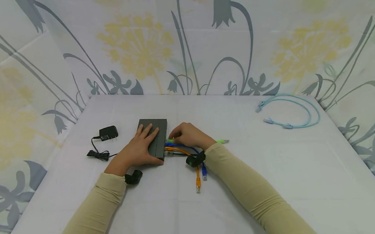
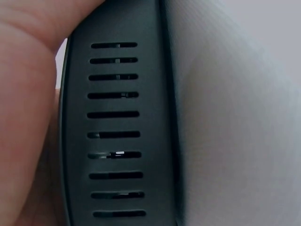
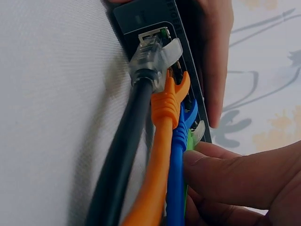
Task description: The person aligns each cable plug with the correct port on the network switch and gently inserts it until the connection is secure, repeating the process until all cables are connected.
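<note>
Cloth printed with flowers (image 1: 137, 43) stands at twelve o'clock, behind a white table (image 1: 280, 183) that bears everything else. Tan sleeves (image 1: 89, 214) come in from seven and five o'clock. The left hand (image 1: 137, 151) lies with its fingers spread over a dark box (image 1: 158, 143), thumb at the near end, seemingly to steady it. The right hand (image 1: 190, 135), on the box's three o'clock side, pinches a green cable (image 3: 190, 140) between thumb and finger, close to the box.

The box lies flat toward ten o'clock from the table's middle, and the work on it looks well along. A pale blue cable (image 1: 287, 126), well apart at three o'clock, joins nothing and seems to be what is left. At nine o'clock lies a power adapter (image 1: 108, 132), its prongs bare; its cord (image 1: 97, 154) goes out of sight by the left arm, so whether it reaches the box cannot be told.

A black cable (image 3: 120, 160), an orange cable (image 3: 162, 141) and a blue cable (image 3: 176, 179) look plugged in; whether the green plug is fully home is hidden. The orange and blue free ends point to six o'clock. A wrist camera (image 1: 196, 159) overlaps these cables and could snag them, and the blue plug crowds the pinching fingers.
</note>
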{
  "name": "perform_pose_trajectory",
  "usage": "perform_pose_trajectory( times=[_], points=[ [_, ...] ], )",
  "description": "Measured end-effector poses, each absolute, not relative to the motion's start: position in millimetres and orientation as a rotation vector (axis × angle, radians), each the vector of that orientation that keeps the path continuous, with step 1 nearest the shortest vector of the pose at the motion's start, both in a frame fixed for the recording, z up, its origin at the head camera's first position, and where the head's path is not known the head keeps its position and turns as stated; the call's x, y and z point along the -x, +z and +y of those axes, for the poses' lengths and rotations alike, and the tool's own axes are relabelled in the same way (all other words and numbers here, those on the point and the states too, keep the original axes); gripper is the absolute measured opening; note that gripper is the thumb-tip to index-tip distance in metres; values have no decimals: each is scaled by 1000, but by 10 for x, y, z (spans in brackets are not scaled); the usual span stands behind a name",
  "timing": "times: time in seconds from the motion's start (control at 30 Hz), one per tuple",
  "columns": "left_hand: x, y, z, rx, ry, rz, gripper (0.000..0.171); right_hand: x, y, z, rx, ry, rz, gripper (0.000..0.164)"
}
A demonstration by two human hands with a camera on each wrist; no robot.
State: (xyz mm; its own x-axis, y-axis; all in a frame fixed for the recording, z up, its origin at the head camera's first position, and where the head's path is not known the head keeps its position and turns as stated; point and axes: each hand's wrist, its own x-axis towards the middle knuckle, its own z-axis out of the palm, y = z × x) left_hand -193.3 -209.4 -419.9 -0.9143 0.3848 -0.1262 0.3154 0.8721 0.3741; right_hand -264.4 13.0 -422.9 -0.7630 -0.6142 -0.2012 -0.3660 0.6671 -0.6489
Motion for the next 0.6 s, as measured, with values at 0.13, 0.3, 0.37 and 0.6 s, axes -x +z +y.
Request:
perform_pose_trajectory(
  times=[0.13,0.3,0.37,0.6],
  points=[
    [1935,-4200,-2094,-536,531,2844,118,2612,-4221,140,767,-852,2494,25],
    [1931,-4213,-2099,-521,541,2839,118,2584,-4221,146,772,-859,2503,24],
    [1930,-4211,-2105,-517,547,2837,118,2576,-4225,147,774,-860,2504,24],
    [1935,-4223,-2103,-514,553,2834,120,2558,-4246,180,816,-848,2505,26]
  ],
)
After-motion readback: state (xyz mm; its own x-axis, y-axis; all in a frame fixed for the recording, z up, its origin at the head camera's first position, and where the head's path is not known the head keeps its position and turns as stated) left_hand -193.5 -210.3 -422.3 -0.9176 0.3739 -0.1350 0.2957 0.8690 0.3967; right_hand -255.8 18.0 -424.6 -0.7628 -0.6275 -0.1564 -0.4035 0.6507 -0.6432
